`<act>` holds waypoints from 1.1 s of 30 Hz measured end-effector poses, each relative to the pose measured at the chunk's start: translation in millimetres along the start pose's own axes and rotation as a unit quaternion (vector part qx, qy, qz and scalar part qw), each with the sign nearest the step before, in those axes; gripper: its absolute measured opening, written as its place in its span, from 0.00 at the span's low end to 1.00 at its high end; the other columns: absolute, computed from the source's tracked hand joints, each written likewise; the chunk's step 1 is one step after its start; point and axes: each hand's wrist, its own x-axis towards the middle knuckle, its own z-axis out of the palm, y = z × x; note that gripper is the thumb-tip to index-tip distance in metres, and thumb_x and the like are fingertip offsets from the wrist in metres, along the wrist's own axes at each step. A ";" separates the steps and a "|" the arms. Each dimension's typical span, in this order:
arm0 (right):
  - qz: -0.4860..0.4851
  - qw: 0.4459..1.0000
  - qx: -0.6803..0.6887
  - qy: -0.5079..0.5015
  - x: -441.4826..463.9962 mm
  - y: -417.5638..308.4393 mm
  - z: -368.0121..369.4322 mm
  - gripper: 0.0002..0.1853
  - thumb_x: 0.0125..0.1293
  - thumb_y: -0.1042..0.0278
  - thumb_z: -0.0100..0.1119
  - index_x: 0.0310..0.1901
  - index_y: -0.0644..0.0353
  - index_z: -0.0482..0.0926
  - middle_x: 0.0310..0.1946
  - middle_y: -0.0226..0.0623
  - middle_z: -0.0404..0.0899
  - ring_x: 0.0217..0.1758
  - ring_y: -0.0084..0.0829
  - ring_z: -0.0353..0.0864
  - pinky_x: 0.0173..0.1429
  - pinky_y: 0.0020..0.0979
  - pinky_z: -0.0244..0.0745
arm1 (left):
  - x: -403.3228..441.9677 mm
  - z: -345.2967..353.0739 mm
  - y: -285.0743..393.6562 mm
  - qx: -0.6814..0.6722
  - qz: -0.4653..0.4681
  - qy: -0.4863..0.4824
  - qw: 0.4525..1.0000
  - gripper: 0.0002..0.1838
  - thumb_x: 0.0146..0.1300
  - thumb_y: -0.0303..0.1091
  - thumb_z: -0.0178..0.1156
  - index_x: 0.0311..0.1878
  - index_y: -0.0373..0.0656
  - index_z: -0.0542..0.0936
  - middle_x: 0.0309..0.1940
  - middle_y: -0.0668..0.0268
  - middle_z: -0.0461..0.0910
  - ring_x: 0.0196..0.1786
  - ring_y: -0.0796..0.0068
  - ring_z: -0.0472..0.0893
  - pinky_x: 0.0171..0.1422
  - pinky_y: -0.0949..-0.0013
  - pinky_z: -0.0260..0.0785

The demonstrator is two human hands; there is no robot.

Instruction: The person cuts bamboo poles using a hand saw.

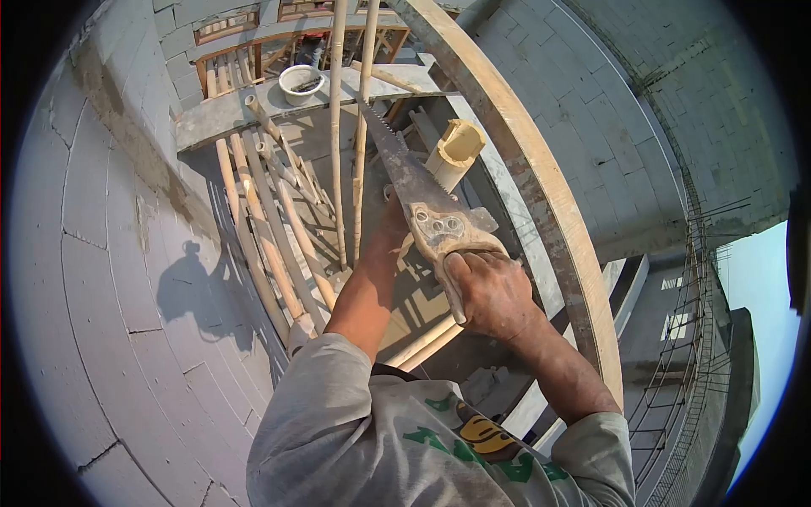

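A worn hand saw [408, 173] points up and away, its toothed blade in front of a cut bamboo piece [456, 152] with an open, hollow top. Wrapped round the saw's handle is my right hand [492, 291]. My left hand [395, 211] is mostly hidden behind the blade, near the lower part of the bamboo piece; its fingers cannot be made out. Two upright bamboo poles [336, 135] stand just left of the blade.
Several bamboo poles [263, 220] lean at the left beside a block wall [127, 253]. A white bucket [299, 98] sits on a ledge [211, 122] ahead. A long curved-looking wooden beam [541, 165] runs along the right, with steel rebar [688, 363] beyond.
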 end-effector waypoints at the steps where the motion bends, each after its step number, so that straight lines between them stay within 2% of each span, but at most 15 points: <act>1: 0.006 1.000 0.001 -0.003 -13.1 -1.8 -2.6 0.12 0.54 0.69 0.62 0.40 0.59 0.73 0.30 0.40 0.80 0.38 0.43 0.86 0.48 0.41 0.80 | -2.6 8.9 4.1 0.093 0.012 -0.006 0.996 0.20 0.72 0.33 0.55 0.64 0.39 0.72 0.57 0.61 0.79 0.56 0.64 0.81 0.60 0.58 0.78; 3: 0.008 1.000 -0.005 -0.018 -68.3 -5.0 -18.9 0.13 0.53 0.68 0.63 0.39 0.58 0.74 0.29 0.38 0.80 0.37 0.41 0.86 0.47 0.41 0.80 | -10.9 56.5 40.0 0.310 0.026 -0.019 0.950 0.21 0.70 0.34 0.57 0.64 0.38 0.72 0.58 0.59 0.79 0.55 0.63 0.82 0.60 0.57 0.78; 7: -0.016 1.000 -0.016 -0.019 -90.4 -2.8 -23.0 0.14 0.51 0.65 0.66 0.38 0.57 0.74 0.26 0.37 0.78 0.33 0.39 0.85 0.44 0.39 0.80 | -11.8 69.8 62.7 0.548 0.029 0.032 0.835 0.24 0.66 0.36 0.63 0.63 0.39 0.73 0.55 0.59 0.82 0.55 0.60 0.83 0.62 0.55 0.77; 9: -0.021 0.999 -0.014 -0.027 -35.3 3.3 -22.5 0.12 0.54 0.65 0.63 0.38 0.57 0.74 0.27 0.38 0.79 0.34 0.42 0.85 0.44 0.39 0.80 | -22.9 68.5 46.1 0.528 0.040 0.029 0.848 0.25 0.65 0.38 0.65 0.62 0.40 0.74 0.53 0.61 0.83 0.54 0.62 0.83 0.61 0.57 0.76; 11: -0.001 1.000 -0.008 0.006 11.4 -7.3 3.4 0.10 0.57 0.66 0.59 0.39 0.57 0.73 0.30 0.40 0.80 0.36 0.40 0.85 0.46 0.38 0.79 | -21.7 50.6 27.1 0.386 0.084 0.030 0.918 0.23 0.62 0.38 0.68 0.58 0.41 0.77 0.50 0.63 0.84 0.51 0.65 0.83 0.58 0.61 0.77; 13: -0.010 1.000 0.000 0.014 -5.5 -7.5 7.4 0.11 0.56 0.66 0.60 0.40 0.57 0.73 0.30 0.40 0.80 0.36 0.40 0.85 0.46 0.38 0.79 | -23.7 43.8 17.8 0.231 0.125 0.030 0.965 0.21 0.60 0.39 0.71 0.54 0.41 0.80 0.46 0.65 0.86 0.48 0.68 0.84 0.55 0.65 0.78; 14: -0.016 1.000 -0.002 0.010 -24.9 -6.1 4.4 0.12 0.56 0.66 0.61 0.40 0.58 0.73 0.30 0.39 0.80 0.36 0.40 0.85 0.47 0.38 0.79 | -23.3 43.0 25.8 0.479 0.127 0.003 0.869 0.23 0.59 0.36 0.72 0.56 0.40 0.79 0.46 0.65 0.86 0.47 0.70 0.84 0.54 0.67 0.78; 15: 0.004 1.000 -0.009 0.004 -53.9 -9.8 -3.7 0.12 0.54 0.67 0.62 0.40 0.58 0.75 0.29 0.38 0.79 0.36 0.39 0.85 0.47 0.38 0.79 | -27.5 56.6 42.7 0.688 0.149 -0.018 0.710 0.24 0.58 0.33 0.73 0.57 0.39 0.79 0.46 0.65 0.86 0.46 0.72 0.84 0.52 0.68 0.79; 18: -0.012 1.000 0.005 0.016 -101.3 -15.5 -13.4 0.14 0.49 0.64 0.68 0.37 0.55 0.77 0.26 0.37 0.79 0.34 0.38 0.86 0.45 0.42 0.80 | -27.5 68.8 62.4 0.507 0.095 0.057 0.855 0.21 0.58 0.30 0.72 0.55 0.38 0.80 0.44 0.62 0.87 0.45 0.71 0.85 0.51 0.67 0.79; 19: -0.023 0.999 0.010 0.021 -88.9 -13.1 -11.0 0.14 0.50 0.64 0.68 0.37 0.55 0.76 0.27 0.38 0.79 0.35 0.39 0.86 0.45 0.42 0.80 | -30.0 66.3 56.6 0.405 0.150 0.060 0.900 0.19 0.56 0.32 0.74 0.50 0.37 0.82 0.43 0.60 0.87 0.45 0.71 0.86 0.51 0.65 0.79; 22: -0.028 0.999 0.020 0.008 1.7 -6.8 0.5 0.14 0.51 0.66 0.66 0.39 0.58 0.74 0.30 0.39 0.80 0.38 0.44 0.85 0.46 0.42 0.80 | -34.2 27.2 20.4 0.249 0.119 0.058 0.959 0.20 0.56 0.33 0.74 0.51 0.38 0.82 0.44 0.60 0.87 0.47 0.69 0.85 0.53 0.64 0.79; 24: -0.039 0.998 0.019 0.034 17.1 -12.9 11.3 0.14 0.52 0.67 0.65 0.38 0.58 0.73 0.30 0.38 0.80 0.38 0.42 0.85 0.45 0.41 0.79 | -33.7 14.8 8.5 0.220 0.108 0.059 0.968 0.21 0.56 0.34 0.74 0.52 0.38 0.82 0.45 0.61 0.87 0.48 0.68 0.85 0.54 0.64 0.79; 27: -0.019 0.999 0.005 0.028 -59.2 -12.2 1.1 0.14 0.51 0.65 0.67 0.38 0.58 0.74 0.28 0.37 0.79 0.36 0.40 0.85 0.44 0.40 0.80 | -19.8 18.6 29.9 0.444 0.100 0.048 0.889 0.22 0.57 0.35 0.74 0.53 0.39 0.81 0.46 0.61 0.87 0.50 0.66 0.85 0.55 0.63 0.78; 29: -0.011 1.000 0.002 0.013 -96.1 -15.6 -14.9 0.14 0.52 0.64 0.66 0.37 0.57 0.74 0.28 0.37 0.78 0.34 0.40 0.85 0.45 0.40 0.80 | -5.1 16.6 31.5 0.500 0.105 0.051 0.858 0.23 0.57 0.35 0.74 0.54 0.39 0.81 0.47 0.61 0.87 0.51 0.65 0.85 0.56 0.62 0.78; 33: -0.021 1.000 0.002 -0.008 -25.7 -0.1 -2.3 0.12 0.53 0.67 0.63 0.39 0.58 0.74 0.31 0.39 0.81 0.38 0.42 0.86 0.46 0.39 0.80 | -27.7 37.9 17.2 0.417 0.138 0.057 0.896 0.24 0.55 0.35 0.75 0.54 0.39 0.81 0.46 0.61 0.87 0.50 0.64 0.85 0.56 0.63 0.78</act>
